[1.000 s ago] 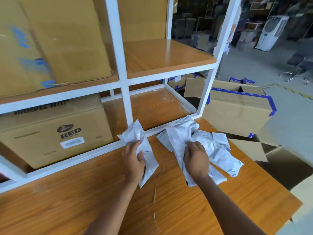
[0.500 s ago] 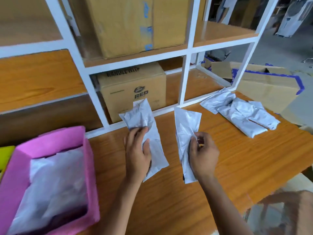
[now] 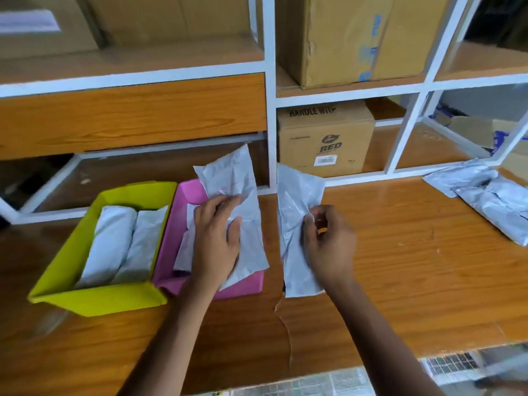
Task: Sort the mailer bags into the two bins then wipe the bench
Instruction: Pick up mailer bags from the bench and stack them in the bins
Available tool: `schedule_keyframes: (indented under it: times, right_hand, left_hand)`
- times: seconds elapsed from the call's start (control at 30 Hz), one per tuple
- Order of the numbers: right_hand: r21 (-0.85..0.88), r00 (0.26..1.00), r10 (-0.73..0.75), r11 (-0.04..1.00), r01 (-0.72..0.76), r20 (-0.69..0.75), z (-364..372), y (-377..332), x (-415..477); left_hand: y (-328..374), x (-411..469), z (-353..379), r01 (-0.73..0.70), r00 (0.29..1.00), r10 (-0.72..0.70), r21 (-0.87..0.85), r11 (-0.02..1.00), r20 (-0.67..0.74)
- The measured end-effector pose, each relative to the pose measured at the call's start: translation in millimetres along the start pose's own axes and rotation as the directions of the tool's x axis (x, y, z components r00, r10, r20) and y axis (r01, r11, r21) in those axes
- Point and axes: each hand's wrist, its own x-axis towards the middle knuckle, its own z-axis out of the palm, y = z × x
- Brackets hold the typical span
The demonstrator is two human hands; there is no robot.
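Observation:
My left hand (image 3: 215, 238) grips a crumpled grey mailer bag (image 3: 231, 178) above the pink bin (image 3: 168, 252), which has a grey bag inside. My right hand (image 3: 328, 241) pinches a second grey mailer bag (image 3: 294, 201) over the wooden bench (image 3: 400, 267), just right of the pink bin. A yellow-green bin (image 3: 71, 252) stands left of the pink one and holds two white bags (image 3: 125, 247). More grey mailer bags (image 3: 485, 195) lie in a pile at the bench's far right.
A white metal shelf frame (image 3: 270, 95) rises behind the bench. Cardboard boxes sit on it, one marked RED (image 3: 325, 138) right behind the bags. The bench's front edge (image 3: 314, 375) runs along the bottom of the view.
Both hands have carried their bags leftwards, away from the pile. The left bag is now over the pink bin, and the yellow-green bin has come into view.

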Motion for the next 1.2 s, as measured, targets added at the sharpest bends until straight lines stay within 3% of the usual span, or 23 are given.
schedule_keyframes:
  times: [0.17, 0.37, 0.63, 0.87, 0.93, 1.0, 1.07, 1.13, 1.2]
  right_hand:
    - [0.013, 0.992, -0.038, 0.999, 0.036, 0.122, 37.2, -46.4, -15.3]
    - [-0.027, 0.982, -0.094, 0.995, 0.099, 0.167, 87.4, -89.6, -11.9]
    - [-0.422, 0.953, 0.1, 0.906, 0.032, 0.288, 178.4, -69.5, 13.8]
    - [-0.666, 0.868, 0.252, 0.737, 0.114, 0.428, 210.5, -42.4, 26.0]
    - [-0.693, 0.844, 0.25, 0.697, 0.183, 0.475, 212.9, -33.9, 24.7]
    - [-0.679, 0.834, 0.224, 0.699, 0.222, 0.504, 213.5, -28.7, 24.8]
    - [-0.617, 0.847, 0.184, 0.762, 0.198, 0.499, 210.8, -26.6, 28.0]
    - [-0.548, 0.844, 0.13, 0.809, 0.213, 0.52, 207.1, -23.9, 32.6]
    - [-0.52, 0.734, 0.135, 0.789, 0.327, 0.666, 204.2, -21.7, 34.8]
  left_hand:
    - [-48.9, -5.6, -58.2, 0.0, 1.0, 0.001, 0.074, 0.997, -0.008]
    - [-100.9, 2.4, -97.5, 0.036, 0.999, -0.036, 0.027, 0.999, 0.013]
    - [-154.8, 35.2, -68.6, -0.008, 0.969, 0.018, -0.04, 0.999, 0.248]
    - [-166.3, 50.0, -15.1, 0.032, 0.912, -0.095, 0.161, 0.986, 0.398]
    - [-162.9, 51.3, -4.1, -0.007, 0.861, -0.132, 0.27, 0.963, 0.491]
    - [-159.7, 53.1, 4.7, -0.092, 0.761, -0.163, 0.353, 0.931, 0.628]
    - [-162.5, 59.0, 10.8, -0.096, 0.648, -0.231, 0.379, 0.921, 0.726]
    - [-166.4, 69.3, 13.1, -0.199, 0.574, -0.225, 0.4, 0.894, 0.787]
    - [-166.7, 81.4, 11.6, -0.379, 0.476, -0.229, 0.433, 0.818, 0.849]
